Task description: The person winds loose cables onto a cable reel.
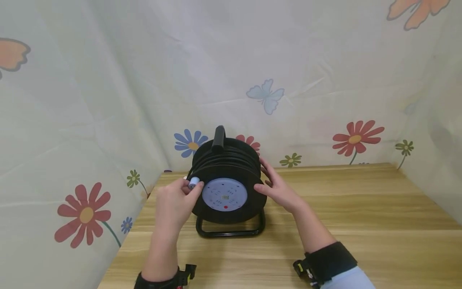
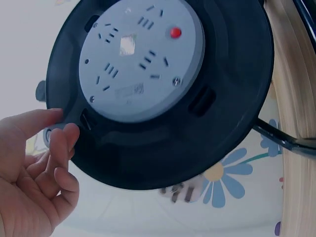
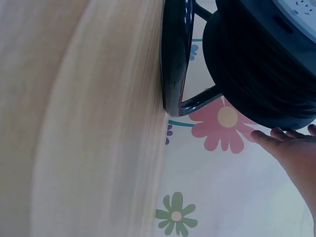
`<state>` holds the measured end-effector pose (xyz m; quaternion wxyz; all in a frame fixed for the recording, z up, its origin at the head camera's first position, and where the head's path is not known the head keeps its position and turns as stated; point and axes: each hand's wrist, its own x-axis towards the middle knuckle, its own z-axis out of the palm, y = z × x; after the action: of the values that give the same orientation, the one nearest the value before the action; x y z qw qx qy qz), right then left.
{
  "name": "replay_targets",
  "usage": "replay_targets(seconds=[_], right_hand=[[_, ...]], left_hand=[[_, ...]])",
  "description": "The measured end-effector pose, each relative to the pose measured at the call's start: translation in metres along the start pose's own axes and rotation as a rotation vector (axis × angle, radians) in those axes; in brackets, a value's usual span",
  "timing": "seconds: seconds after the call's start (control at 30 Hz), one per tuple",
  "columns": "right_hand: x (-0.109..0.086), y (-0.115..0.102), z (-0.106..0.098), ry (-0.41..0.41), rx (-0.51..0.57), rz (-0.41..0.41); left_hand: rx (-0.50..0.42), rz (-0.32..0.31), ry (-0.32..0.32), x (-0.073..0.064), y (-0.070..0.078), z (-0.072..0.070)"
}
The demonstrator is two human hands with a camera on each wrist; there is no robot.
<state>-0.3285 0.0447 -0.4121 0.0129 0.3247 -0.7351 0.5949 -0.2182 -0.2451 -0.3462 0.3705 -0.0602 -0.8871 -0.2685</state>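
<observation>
A black cable reel [image 1: 252, 202] stands on the table, with black cable [image 1: 231, 158] wound round its drum. Its front carries a grey round socket panel [image 1: 213, 196] with a red button [image 2: 176, 32]. At the reel's left edge my left hand [image 1: 173, 200] pinches a small light-grey knob [image 1: 194, 181] between thumb and fingers. My right hand [image 1: 279, 188] is at the opposite side, fingers extended along the reel's rim and thumb over the front. In the left wrist view, a blurred plug with metal prongs [image 2: 181, 192] shows past the reel's edge.
The reel has a carrying handle [image 1: 218, 140] on top and a black tubular stand [image 1: 231, 233] on the wooden table [image 1: 343, 208]. Behind the table hangs a pale curtain [image 1: 317, 60] printed with flowers and butterflies. Black bands [image 1: 330, 263] with cameras circle both wrists.
</observation>
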Motion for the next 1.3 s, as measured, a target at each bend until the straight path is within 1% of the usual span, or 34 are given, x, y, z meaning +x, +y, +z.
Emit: replay_targets(seconds=[0.2,0.37,0.63,0.87,1.1,1.2,1.3], right_hand=[[0.002,-0.002,0.0,0.003,0.011,-0.002],[0.001,-0.001,-0.001,-0.006,0.025,-0.005],[0.001,-0.004,-0.002,-0.013,0.012,-0.005],[0.001,-0.01,-0.003,-0.018,-0.002,-0.005],[-0.004,-0.032,-0.002,-0.026,0.01,0.015],[-0.007,-0.041,0.0,-0.025,-0.012,0.009],[-0.008,-0.044,0.0,-0.023,-0.022,-0.012]], left_hand=[[-0.097,0.07,0.074,0.0,0.008,0.005],[-0.149,0.103,0.096,-0.001,0.013,0.01],[-0.23,0.182,0.106,-0.001,0.027,0.017],[-0.292,0.208,0.098,-0.001,0.041,0.025],[-0.329,0.249,0.084,-0.001,0.054,0.034],[-0.336,0.255,0.07,-0.001,0.057,0.037],[-0.342,0.26,0.05,-0.002,0.061,0.039]])
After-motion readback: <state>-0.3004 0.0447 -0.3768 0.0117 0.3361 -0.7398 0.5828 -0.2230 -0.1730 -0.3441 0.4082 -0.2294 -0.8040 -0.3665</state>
